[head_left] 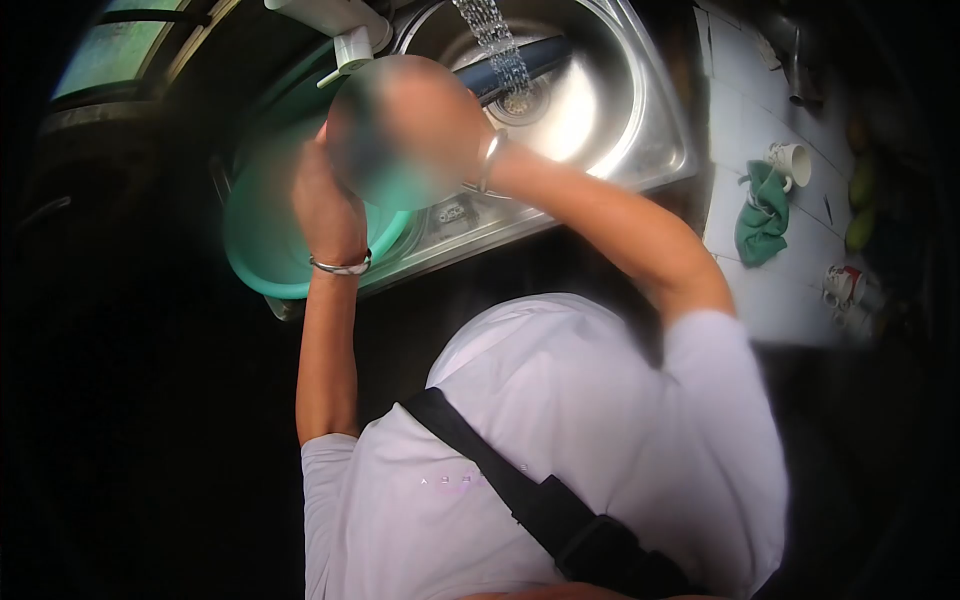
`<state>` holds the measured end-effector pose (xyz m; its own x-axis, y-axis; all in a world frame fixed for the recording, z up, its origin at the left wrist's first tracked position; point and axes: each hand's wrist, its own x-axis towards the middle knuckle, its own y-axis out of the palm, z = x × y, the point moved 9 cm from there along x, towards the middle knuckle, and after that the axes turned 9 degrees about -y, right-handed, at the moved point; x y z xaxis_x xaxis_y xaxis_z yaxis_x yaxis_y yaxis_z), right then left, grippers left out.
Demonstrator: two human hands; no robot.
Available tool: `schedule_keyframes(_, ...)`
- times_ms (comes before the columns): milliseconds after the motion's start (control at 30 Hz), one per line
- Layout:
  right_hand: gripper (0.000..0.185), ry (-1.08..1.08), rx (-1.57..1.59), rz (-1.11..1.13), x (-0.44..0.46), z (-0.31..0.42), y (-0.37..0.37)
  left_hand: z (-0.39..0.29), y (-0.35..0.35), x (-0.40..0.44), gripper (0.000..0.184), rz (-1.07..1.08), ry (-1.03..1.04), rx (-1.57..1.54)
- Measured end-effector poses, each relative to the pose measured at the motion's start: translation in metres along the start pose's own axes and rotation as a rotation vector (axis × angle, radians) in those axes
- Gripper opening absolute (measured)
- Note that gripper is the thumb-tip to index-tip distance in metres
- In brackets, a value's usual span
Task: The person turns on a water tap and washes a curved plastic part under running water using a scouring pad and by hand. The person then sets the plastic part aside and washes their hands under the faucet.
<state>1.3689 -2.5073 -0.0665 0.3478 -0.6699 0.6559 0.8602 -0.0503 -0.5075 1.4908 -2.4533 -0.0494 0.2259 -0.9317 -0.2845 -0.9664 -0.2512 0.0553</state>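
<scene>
A stainless-steel sink unit with a rounded bowl (590, 110) is seen at the top, bordered on the right by a white-tiled counter (790, 300). A round, pale-green plastic basin (240, 250) is set on the unit's drainboard, left of the bowl. Above the basin's right part, the right hand (445, 130) and the left hand (335, 210) are brought close together; the right is largely blurred, and whether either is spread or closed cannot be told. In the bowl, a dark-blue tubular object (540, 65) is crossed by a clear stream of water (490, 30). A crumpled green cloth (765, 220) is laid on the counter, just beside a white mug (785, 165) tipped sideways. Between the hands, a dark form (360, 145) is blurred beyond recognition. A silver-coloured bangle (340, 267) is worn on the left wrist.
</scene>
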Motion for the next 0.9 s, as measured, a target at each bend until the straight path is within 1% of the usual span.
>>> schedule_keyframes(33, 0.02, 0.018, 0.098, 0.115, 0.014, 0.033, -0.009, 0.0, 0.002, 0.0, 0.051, 0.016, 0.015, 0.031)
schedule_keyframes(100, 0.02, 0.013, 0.15, 0.189, 0.025, 0.05, -0.017, -0.006, 0.006, 0.001, 0.051, 0.02, 0.049, 0.045)
schedule_keyframes(167, 0.022, 0.12, 0.178, 0.066, 0.014, 0.015, -0.027, -0.007, 0.007, 0.002, 0.052, 0.032, 0.047, 0.045)
schedule_keyframes(233, 0.026, 0.236, 0.085, 0.13, -0.001, -0.036, -0.035, -0.005, 0.004, 0.002, 0.053, 0.044, 0.013, 0.028)
schedule_keyframes(267, 0.026, 0.326, 0.043, 0.15, -0.014, -0.07, -0.032, -0.005, 0.003, 0.002, 0.054, 0.046, 0.032, 0.029)
schedule_keyframes(300, 0.026, 0.294, 0.007, 0.15, -0.011, -0.077, -0.038, -0.004, 0.002, 0.003, 0.054, 0.048, 0.046, 0.033)
schedule_keyframes(367, 0.026, 0.323, -0.002, 0.181, -0.013, -0.076, -0.029, -0.006, 0.002, 0.005, 0.056, 0.06, 0.054, 0.024)
schedule_keyframes(433, 0.025, 0.218, 0.151, 0.109, 0.01, -0.015, -0.03, -0.007, 0.005, 0.006, 0.058, 0.079, 0.044, -0.009)
schedule_keyframes(500, 0.022, -0.041, 0.184, 0.163, 0.035, 0.054, -0.02, -0.01, 0.005, 0.007, 0.059, 0.062, 0.084, 0.046)
schedule_keyframes(533, 0.019, 0.018, 0.174, 0.177, 0.04, 0.066, -0.018, -0.011, 0.005, 0.007, 0.06, 0.054, 0.104, 0.075)
schedule_keyframes(567, 0.017, 0.077, 0.166, 0.19, 0.042, 0.07, -0.016, -0.013, 0.006, 0.006, 0.061, 0.047, 0.087, 0.038)
schedule_keyframes(600, 0.017, -0.003, 0.13, 0.141, 0.042, 0.071, -0.022, -0.015, 0.008, 0.004, 0.061, 0.04, 0.07, 0.001)
schedule_keyframes(633, 0.017, -0.03, 0.071, 0.174, 0.036, 0.057, -0.014, -0.015, 0.009, 0.004, 0.061, 0.032, 0.052, -0.038)
schedule_keyframes(667, 0.016, -0.058, 0.012, 0.209, 0.029, 0.037, -0.006, -0.008, -0.001, 0.008, 0.061, 0.036, 0.06, 0.012)
schedule_keyframes(700, 0.014, 0.009, -0.048, 0.209, 0.021, 0.01, -0.013, -0.006, -0.003, 0.008, 0.061, 0.036, 0.057, 0.003)
schedule_keyframes(733, 0.027, 0.198, -0.016, 0.169, 0.011, -0.033, -0.02, -0.004, -0.005, 0.008, 0.061, 0.034, 0.055, -0.007)
schedule_keyframes(767, 0.028, 0.153, -0.108, 0.195, -0.013, -0.085, -0.003, -0.003, -0.005, 0.008, 0.06, 0.032, 0.054, -0.018)
schedule_keyframes(800, 0.029, 0.163, -0.13, 0.261, -0.017, -0.102, -0.007, -0.006, -0.004, 0.007, 0.06, 0.039, 0.067, -0.015)
schedule_keyframes(833, 0.03, 0.412, -0.003, 0.225, -0.006, -0.087, -0.028, -0.008, -0.005, 0.007, 0.06, 0.045, 0.068, -0.006)
schedule_keyframes(900, 0.028, 0.273, 0.032, 0.074, 0.005, -0.05, -0.024, -0.011, -0.001, 0.009, 0.06, 0.064, 0.07, 0.011)
